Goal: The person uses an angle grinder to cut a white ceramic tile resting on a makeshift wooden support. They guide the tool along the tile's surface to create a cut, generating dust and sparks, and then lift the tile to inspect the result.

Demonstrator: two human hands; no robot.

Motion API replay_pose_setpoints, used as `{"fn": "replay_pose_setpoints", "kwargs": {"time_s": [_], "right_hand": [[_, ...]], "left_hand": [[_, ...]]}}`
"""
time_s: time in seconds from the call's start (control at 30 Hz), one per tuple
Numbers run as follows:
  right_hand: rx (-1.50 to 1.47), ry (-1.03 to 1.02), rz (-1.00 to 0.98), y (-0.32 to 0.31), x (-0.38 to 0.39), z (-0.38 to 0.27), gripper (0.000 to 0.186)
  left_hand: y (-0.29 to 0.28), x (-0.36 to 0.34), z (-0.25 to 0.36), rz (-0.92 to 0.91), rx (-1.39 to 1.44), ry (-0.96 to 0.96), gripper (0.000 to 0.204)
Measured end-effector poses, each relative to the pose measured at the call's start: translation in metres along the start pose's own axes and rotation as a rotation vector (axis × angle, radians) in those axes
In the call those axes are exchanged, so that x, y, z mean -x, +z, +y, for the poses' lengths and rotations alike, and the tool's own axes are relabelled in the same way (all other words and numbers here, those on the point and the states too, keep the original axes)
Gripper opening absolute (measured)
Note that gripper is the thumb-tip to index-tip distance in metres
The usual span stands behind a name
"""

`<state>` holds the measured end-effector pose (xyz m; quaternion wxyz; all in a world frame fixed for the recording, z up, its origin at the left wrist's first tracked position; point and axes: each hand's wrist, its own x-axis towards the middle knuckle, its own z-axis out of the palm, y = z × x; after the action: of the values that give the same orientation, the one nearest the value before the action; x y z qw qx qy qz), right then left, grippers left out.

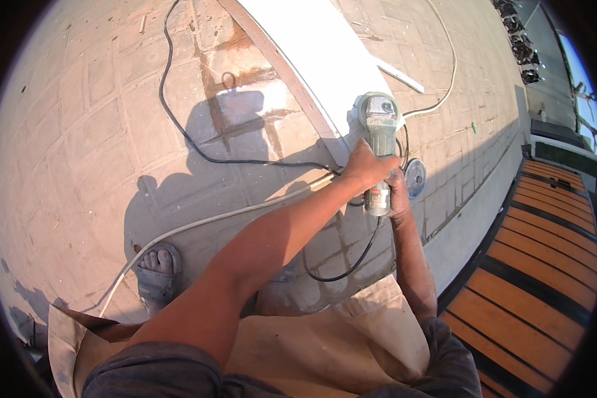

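An angle grinder (pixel 381 137) with a dusty greenish-grey body points away from me, its head on the near end of a long white slab (pixel 325 56). My left hand (pixel 367 164) is wrapped round the middle of its body. Farther back on the body, my right hand (pixel 397 192) grips its right side, and some of those fingers are hidden. The grinder's disc is hidden under the head. From its rear end a black cord (pixel 348 275) loops down to the left.
A loose round disc (pixel 415 178) lies right of the grinder. Across the paving (pixel 106 119) run a black cable (pixel 179 123) and a pale hose (pixel 205 225). A white strip (pixel 399 75) sits beside the slab. Orange slats (pixel 530 265) stand at the right. My sandalled foot (pixel 158 268) is at lower left.
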<state>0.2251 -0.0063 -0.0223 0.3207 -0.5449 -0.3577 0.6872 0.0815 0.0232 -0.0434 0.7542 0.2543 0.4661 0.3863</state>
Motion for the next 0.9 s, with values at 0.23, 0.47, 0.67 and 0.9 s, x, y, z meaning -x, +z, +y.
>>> {"fn": "replay_pose_setpoints", "kwargs": {"time_s": [0.23, 0.47, 0.67, 0.9], "right_hand": [[-0.019, -0.014, 0.019, -0.011, 0.001, 0.001, 0.038], [0.031, -0.009, 0.006, -0.001, -0.002, -0.002, 0.035], [0.034, 0.007, -0.011, 0.001, 0.000, -0.002, 0.034], [0.057, -0.033, 0.015, 0.007, 0.005, -0.001, 0.038]], "left_hand": [[0.009, -0.007, -0.001, 0.004, -0.019, -0.008, 0.075], [0.000, -0.004, -0.003, 0.025, -0.027, 0.013, 0.074], [-0.003, -0.003, -0.002, -0.002, -0.010, 0.026, 0.072], [0.001, 0.006, -0.010, 0.021, 0.077, 0.012, 0.074]]}}
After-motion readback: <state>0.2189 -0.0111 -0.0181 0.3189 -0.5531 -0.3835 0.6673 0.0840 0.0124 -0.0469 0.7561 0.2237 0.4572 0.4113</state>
